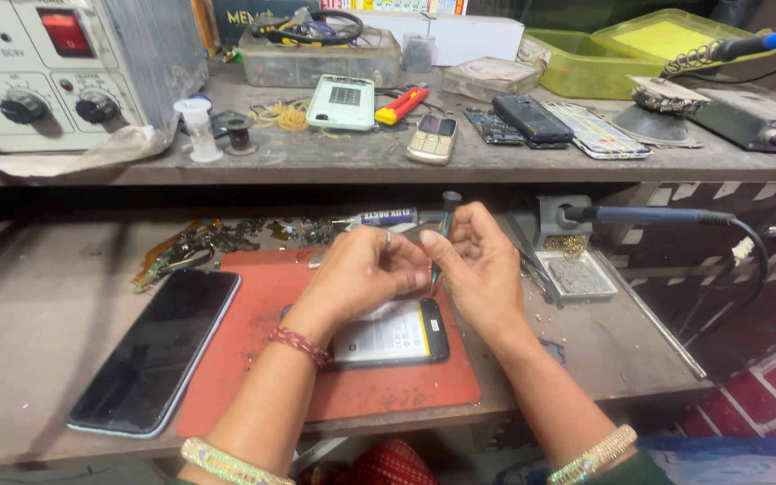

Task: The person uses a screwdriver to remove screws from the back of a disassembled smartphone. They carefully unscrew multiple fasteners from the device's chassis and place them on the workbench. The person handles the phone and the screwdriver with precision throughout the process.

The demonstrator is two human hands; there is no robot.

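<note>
Your right hand [482, 269] is closed around a screwdriver [443, 235], held upright above the opened phone [392, 334] on the red mat [253, 314]. Your left hand [365, 274] pinches at its tip, apparently gripping something small.

Both forearms are bare, no sleeves at all. The left hand [365, 269] has a ring on one finger, a red braided thread [299, 346] at the wrist, and a glittery gold bangle [226, 463] further up from that thread. The right hand [480, 269] only has a matching sparkly bangle [593, 456] well up the forearm.
</note>
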